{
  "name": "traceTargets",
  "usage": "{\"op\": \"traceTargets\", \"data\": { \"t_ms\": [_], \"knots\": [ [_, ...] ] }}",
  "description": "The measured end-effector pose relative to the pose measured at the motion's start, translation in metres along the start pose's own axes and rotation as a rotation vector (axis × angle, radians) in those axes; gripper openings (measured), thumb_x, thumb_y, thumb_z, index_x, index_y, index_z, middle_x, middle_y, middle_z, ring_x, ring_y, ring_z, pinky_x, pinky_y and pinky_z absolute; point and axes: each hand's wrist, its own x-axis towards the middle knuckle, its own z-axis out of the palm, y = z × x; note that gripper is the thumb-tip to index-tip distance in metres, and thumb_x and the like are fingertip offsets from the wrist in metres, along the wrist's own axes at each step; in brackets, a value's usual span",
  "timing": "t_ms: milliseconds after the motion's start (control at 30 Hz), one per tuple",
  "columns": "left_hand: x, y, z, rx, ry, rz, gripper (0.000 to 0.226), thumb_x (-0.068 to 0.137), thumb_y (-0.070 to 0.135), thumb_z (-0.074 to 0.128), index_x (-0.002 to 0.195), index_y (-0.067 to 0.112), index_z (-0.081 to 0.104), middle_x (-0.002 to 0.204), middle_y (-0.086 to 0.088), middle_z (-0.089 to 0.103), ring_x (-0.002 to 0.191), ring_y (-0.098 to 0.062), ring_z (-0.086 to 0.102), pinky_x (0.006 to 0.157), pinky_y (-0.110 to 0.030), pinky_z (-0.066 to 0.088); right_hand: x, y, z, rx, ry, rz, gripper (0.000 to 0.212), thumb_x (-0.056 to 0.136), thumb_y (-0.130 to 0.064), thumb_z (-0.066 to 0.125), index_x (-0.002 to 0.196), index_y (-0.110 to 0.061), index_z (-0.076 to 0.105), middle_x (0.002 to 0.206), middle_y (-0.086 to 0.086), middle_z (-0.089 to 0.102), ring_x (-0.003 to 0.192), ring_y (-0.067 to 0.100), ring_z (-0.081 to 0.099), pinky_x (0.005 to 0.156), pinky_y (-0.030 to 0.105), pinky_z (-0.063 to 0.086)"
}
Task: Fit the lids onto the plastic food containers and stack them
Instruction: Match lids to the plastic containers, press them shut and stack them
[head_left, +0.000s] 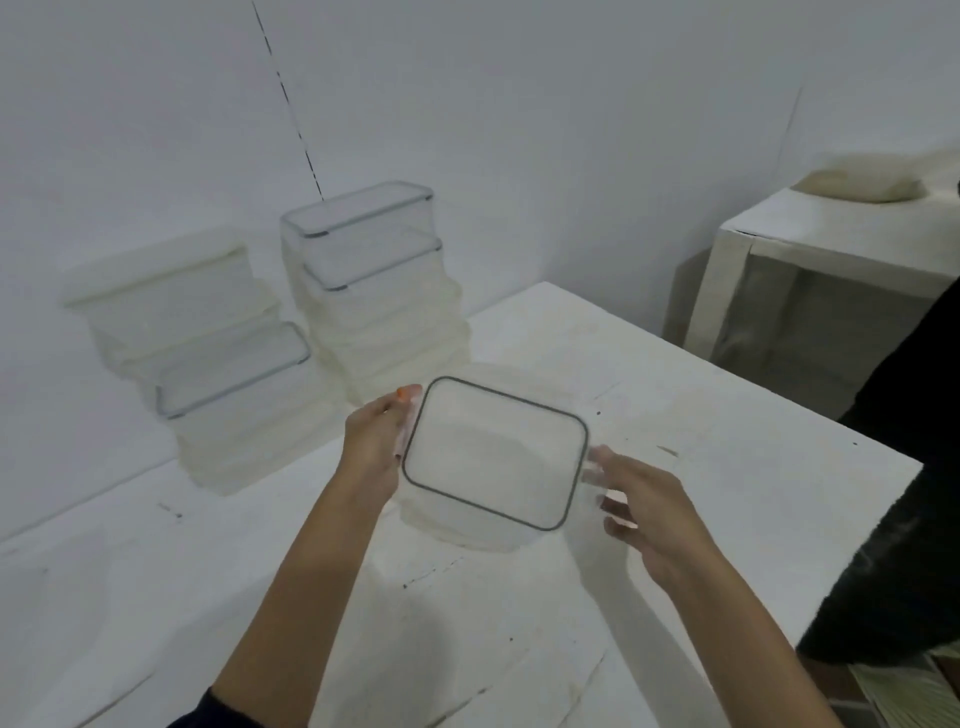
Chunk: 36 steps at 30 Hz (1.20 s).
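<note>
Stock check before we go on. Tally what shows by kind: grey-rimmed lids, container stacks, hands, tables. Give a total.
Grey-rimmed lids: 4, the held lid and three stacked
Container stacks: 2, left stack, right stack
Hands: 2, left hand, right hand
Tables: 2, work table, side table
Total: 10

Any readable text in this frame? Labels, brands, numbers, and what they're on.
None readable. The lidded container in the left hand shows no print; the stacked containers behind are blurred and look plain. Dark specks on the table are marks, not letters.
</note>
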Motion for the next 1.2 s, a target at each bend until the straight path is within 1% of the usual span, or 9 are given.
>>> {"op": "traceTargets", "data": {
  "t_ms": [100, 200, 333, 467, 633, 767, 933, 1067, 1200],
  "knots": [
    [-0.03, 0.019, -0.016, -0.115, 0.123, 0.137, 0.022, 0.095, 0.012, 0.055, 0.112, 0.002, 0.064, 0.099, -0.003, 0.066, 0.104, -0.017, 0.06, 0.098, -0.03, 0.046, -0.013, -0.005, 0.016, -0.051, -0.195, 0.127, 0.055, 0.092, -0.059, 0.04, 0.106, -0.013, 0.067, 0.099, 0.019, 0.067, 0.081, 0.036, 0.068, 0.062, 0.032, 0.055],
    [-0.057, 0.03, -0.04, -0.249, 0.156, 0.212, 0.017, 0.098, 0.016, 0.049, 0.096, 0.01, 0.065, 0.096, 0.003, 0.065, 0.105, -0.013, 0.058, 0.101, -0.026, 0.04, -0.022, -0.011, 0.033, 0.138, -0.393, 0.24, 0.064, 0.092, -0.059, 0.041, 0.115, -0.003, 0.061, 0.096, 0.037, 0.065, 0.08, 0.045, 0.069, 0.066, 0.037, 0.06],
    [-0.085, 0.035, -0.07, -0.436, 0.276, 0.246, 0.034, 0.095, 0.02, 0.044, 0.061, 0.02, 0.043, 0.056, 0.009, 0.042, 0.058, -0.007, 0.039, 0.069, -0.02, 0.032, -0.037, -0.022, 0.059, 0.395, -0.483, 0.228, 0.031, 0.086, -0.019, 0.049, 0.09, 0.009, 0.06, 0.098, 0.032, 0.058, 0.088, 0.052, 0.064, 0.08, 0.043, 0.057],
    [-0.102, 0.029, -0.106, -0.406, 0.416, 0.15, 0.025, 0.093, 0.007, 0.037, 0.075, 0.015, 0.054, 0.088, -0.001, 0.054, 0.084, -0.016, 0.053, 0.083, -0.026, 0.043, -0.043, -0.018, 0.088, 0.458, -0.52, 0.095, 0.022, 0.084, 0.0, 0.039, 0.065, -0.006, 0.048, 0.1, 0.029, 0.062, 0.091, 0.04, 0.059, 0.081, 0.038, 0.053],
    [-0.123, 0.005, -0.15, -0.216, 0.447, 0.163, 0.011, 0.091, 0.009, 0.057, 0.1, 0.011, 0.064, 0.092, -0.005, 0.065, 0.081, -0.016, 0.062, 0.071, -0.022, 0.052, -0.038, 0.013, 0.123, 0.016, -0.538, -0.137, 0.027, 0.09, -0.003, 0.054, 0.114, -0.009, 0.066, 0.099, 0.01, 0.065, 0.088, 0.018, 0.06, 0.073, 0.023, 0.046],
    [-0.135, -0.021, -0.172, -0.058, 0.631, 0.22, 0.031, 0.087, 0.01, 0.065, 0.118, 0.005, 0.061, 0.095, 0.004, 0.065, 0.083, -0.008, 0.061, 0.074, -0.019, 0.047, -0.04, 0.039, 0.146, -0.136, -0.576, -0.202, 0.027, 0.09, -0.007, 0.06, 0.116, -0.01, 0.064, 0.102, 0.005, 0.067, 0.089, 0.012, 0.062, 0.068, 0.012, 0.05],
    [-0.135, -0.042, -0.187, -0.039, 0.753, 0.139, 0.03, 0.087, 0.013, 0.067, 0.115, 0.005, 0.062, 0.117, -0.007, 0.063, 0.106, -0.02, 0.057, 0.09, -0.029, 0.043, -0.044, 0.058, 0.164, -0.287, -0.513, -0.255, 0.029, 0.091, -0.014, 0.058, 0.119, -0.012, 0.064, 0.118, 0.003, 0.065, 0.11, 0.018, 0.06, 0.098, 0.037, 0.048],
    [-0.135, -0.046, -0.192, -0.092, 0.713, 0.083, 0.029, 0.088, 0.012, 0.064, 0.116, 0.005, 0.062, 0.112, -0.005, 0.061, 0.105, -0.02, 0.056, 0.091, -0.03, 0.043, -0.048, 0.064, 0.168, -0.276, -0.478, -0.252, 0.028, 0.091, -0.009, 0.057, 0.118, -0.013, 0.063, 0.113, -0.002, 0.062, 0.106, 0.012, 0.055, 0.084, 0.019, 0.042],
    [-0.137, -0.053, -0.197, -0.094, 0.652, 0.087, 0.028, 0.089, 0.011, 0.062, 0.117, 0.007, 0.061, 0.113, -0.002, 0.06, 0.106, -0.017, 0.054, 0.09, -0.027, 0.041, -0.046, 0.072, 0.167, -0.268, -0.457, -0.242, 0.027, 0.091, -0.011, 0.059, 0.116, -0.019, 0.065, 0.118, -0.003, 0.062, 0.111, 0.015, 0.054, 0.098, 0.031, 0.044]
  ]
}}
